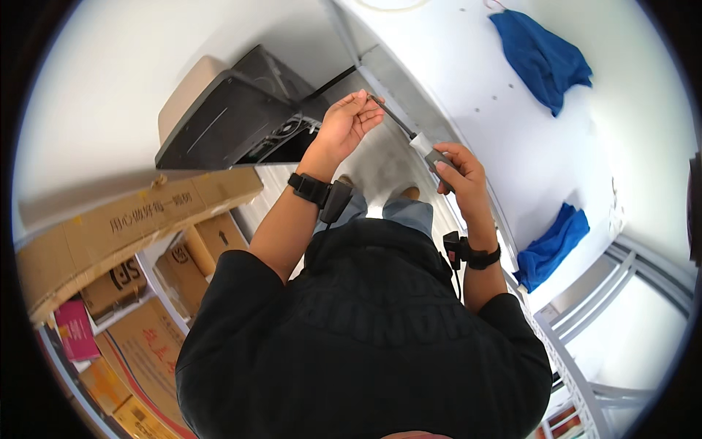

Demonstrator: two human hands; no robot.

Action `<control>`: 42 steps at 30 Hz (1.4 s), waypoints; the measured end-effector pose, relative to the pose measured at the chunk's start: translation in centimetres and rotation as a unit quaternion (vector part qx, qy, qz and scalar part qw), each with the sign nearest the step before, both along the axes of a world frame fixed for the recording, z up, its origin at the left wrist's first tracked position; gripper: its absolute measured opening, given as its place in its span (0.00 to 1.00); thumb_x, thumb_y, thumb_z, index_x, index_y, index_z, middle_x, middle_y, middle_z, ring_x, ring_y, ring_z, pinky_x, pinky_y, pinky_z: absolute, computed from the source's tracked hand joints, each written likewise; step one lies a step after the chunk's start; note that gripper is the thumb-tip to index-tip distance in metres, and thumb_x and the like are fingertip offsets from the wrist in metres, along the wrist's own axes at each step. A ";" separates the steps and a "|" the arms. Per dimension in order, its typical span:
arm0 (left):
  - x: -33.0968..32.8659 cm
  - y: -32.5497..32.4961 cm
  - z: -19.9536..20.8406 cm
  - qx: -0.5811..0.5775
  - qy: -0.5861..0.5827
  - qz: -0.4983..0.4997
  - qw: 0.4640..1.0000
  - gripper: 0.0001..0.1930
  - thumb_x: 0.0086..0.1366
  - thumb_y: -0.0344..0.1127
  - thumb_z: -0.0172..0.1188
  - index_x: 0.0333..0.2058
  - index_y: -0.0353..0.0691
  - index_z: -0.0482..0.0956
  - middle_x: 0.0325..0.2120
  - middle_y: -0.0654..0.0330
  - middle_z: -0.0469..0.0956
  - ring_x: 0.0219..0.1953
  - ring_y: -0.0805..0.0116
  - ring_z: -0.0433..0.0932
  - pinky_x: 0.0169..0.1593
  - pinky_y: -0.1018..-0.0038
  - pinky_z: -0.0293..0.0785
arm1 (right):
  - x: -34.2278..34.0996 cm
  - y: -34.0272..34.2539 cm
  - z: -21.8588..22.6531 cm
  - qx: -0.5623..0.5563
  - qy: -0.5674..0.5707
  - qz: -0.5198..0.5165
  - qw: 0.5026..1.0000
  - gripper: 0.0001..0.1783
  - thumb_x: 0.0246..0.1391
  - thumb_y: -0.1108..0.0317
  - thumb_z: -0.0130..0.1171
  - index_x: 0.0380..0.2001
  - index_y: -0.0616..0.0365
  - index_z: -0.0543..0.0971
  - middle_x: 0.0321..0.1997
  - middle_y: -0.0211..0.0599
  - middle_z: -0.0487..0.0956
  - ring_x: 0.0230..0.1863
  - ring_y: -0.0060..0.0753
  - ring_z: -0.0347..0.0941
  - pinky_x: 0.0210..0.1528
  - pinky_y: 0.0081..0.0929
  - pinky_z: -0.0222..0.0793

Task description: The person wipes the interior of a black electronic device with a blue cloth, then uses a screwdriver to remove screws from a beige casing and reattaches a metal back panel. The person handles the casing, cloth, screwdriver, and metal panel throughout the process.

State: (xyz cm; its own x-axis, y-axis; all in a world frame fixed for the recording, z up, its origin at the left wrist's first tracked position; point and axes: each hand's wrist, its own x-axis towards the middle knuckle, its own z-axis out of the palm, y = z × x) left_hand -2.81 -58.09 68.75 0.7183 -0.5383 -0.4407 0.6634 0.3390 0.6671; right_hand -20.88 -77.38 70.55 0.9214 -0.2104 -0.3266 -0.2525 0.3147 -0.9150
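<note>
My right hand (pixel 464 175) is wrapped round the grey and white handle of a screwdriver (pixel 423 144). Its dark shaft points up and left toward my left hand (pixel 349 124). There the thumb and index finger pinch together right at the screwdriver's tip, while the other fingers are loosely spread. Whatever sits between those fingertips is too small to make out. Just left of my left hand, a black computer case (pixel 219 128) has an open side, with cables and boards (pixel 281 130) showing inside.
A white table (pixel 475 73) runs along the right, with one blue cloth (pixel 537 58) at its far end and another blue cloth (pixel 553 247) nearer. Cardboard boxes (pixel 146 344) fill a shelf at lower left. Grey metal rails (pixel 599 289) stand at lower right.
</note>
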 end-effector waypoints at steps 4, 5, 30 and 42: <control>0.3 5.4 0.0 -0.010 0.005 0.048 0.999 0.09 0.71 0.36 0.49 0.35 0.37 0.73 0.35 0.54 0.79 0.34 0.68 0.81 0.40 0.76 0.81 | 2.3 3.7 0.2 0.001 0.006 0.052 0.999 0.15 0.53 0.72 0.57 0.46 0.58 0.76 0.29 0.28 0.73 0.19 0.15 0.66 0.21 0.15 0.61; 0.6 6.5 -0.3 -0.001 0.005 0.056 0.998 0.09 0.70 0.36 0.49 0.36 0.37 0.73 0.34 0.54 0.79 0.34 0.68 0.80 0.40 0.76 0.81 | 2.8 4.5 0.3 0.000 0.010 0.060 0.998 0.15 0.53 0.72 0.57 0.46 0.58 0.76 0.29 0.28 0.73 0.19 0.15 0.65 0.21 0.15 0.61; 8.2 21.1 -7.5 0.138 0.052 -0.057 0.988 0.11 0.69 0.43 0.53 0.41 0.43 0.73 0.30 0.63 0.76 0.33 0.71 0.77 0.36 0.75 0.76 | 7.7 23.3 -5.9 0.075 0.075 -0.049 0.993 0.16 0.51 0.73 0.58 0.44 0.60 0.72 0.32 0.33 0.77 0.22 0.18 0.68 0.23 0.16 0.65; 12.2 17.8 -8.8 0.603 -0.408 -0.326 0.603 0.37 0.61 0.36 0.56 0.66 0.42 0.49 0.34 0.48 0.79 0.36 0.46 0.78 0.41 0.56 0.73 | 10.3 22.2 -7.6 0.082 0.052 -0.032 0.995 0.16 0.49 0.73 0.58 0.44 0.61 0.72 0.36 0.34 0.76 0.23 0.17 0.68 0.24 0.17 0.65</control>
State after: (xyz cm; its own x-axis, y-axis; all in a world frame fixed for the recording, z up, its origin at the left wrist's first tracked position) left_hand 9.34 -40.26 59.95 0.7692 -0.4649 -0.4383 -0.3220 -0.8746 0.3625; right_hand -10.62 -55.18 62.98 0.8672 -0.2032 -0.4546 -0.3180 0.4767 -0.8196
